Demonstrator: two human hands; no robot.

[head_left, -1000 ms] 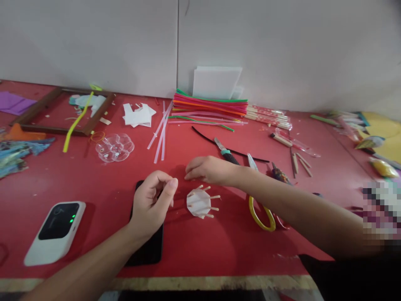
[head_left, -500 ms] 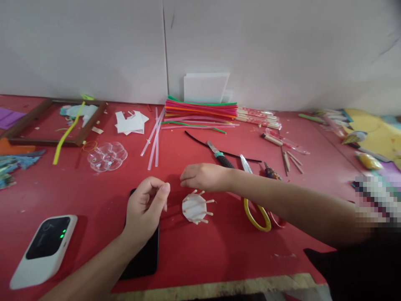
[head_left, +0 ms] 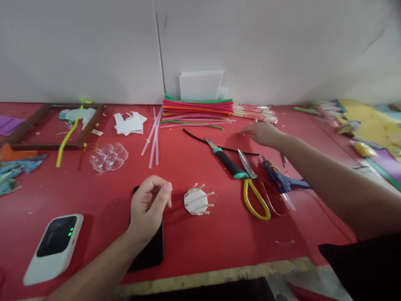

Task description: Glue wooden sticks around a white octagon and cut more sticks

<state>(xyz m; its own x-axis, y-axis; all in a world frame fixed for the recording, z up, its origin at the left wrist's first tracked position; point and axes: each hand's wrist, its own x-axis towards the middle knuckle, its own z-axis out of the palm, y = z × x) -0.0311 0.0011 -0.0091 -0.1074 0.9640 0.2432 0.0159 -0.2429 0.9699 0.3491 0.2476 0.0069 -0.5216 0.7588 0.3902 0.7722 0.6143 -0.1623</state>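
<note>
A small white disc with several wooden sticks glued across it (head_left: 196,201) lies on the red table (head_left: 203,238). My left hand (head_left: 148,207) hovers just left of it, above a black phone (head_left: 149,251), with fingers curled and thumb near the fingertips; nothing shows in them. My right hand (head_left: 263,133) reaches far to the right rear, palm down, fingers close together, near short wooden sticks (head_left: 283,159) and wrapped stick packets (head_left: 255,112). Whether it holds anything is unclear.
Yellow-handled scissors (head_left: 253,196), a black-handled knife (head_left: 228,161) and a blue glue gun (head_left: 282,179) lie right of the disc. Coloured straws (head_left: 197,106), white foam sheets (head_left: 200,85), clear straws (head_left: 153,136), a clear plastic flower tray (head_left: 108,156), a wooden frame (head_left: 90,125) and a white device (head_left: 53,248) surround.
My right hand left the spot just behind the white disc and swung right and back toward the sticks. The left hand stayed in place; the view shifted slightly.
</note>
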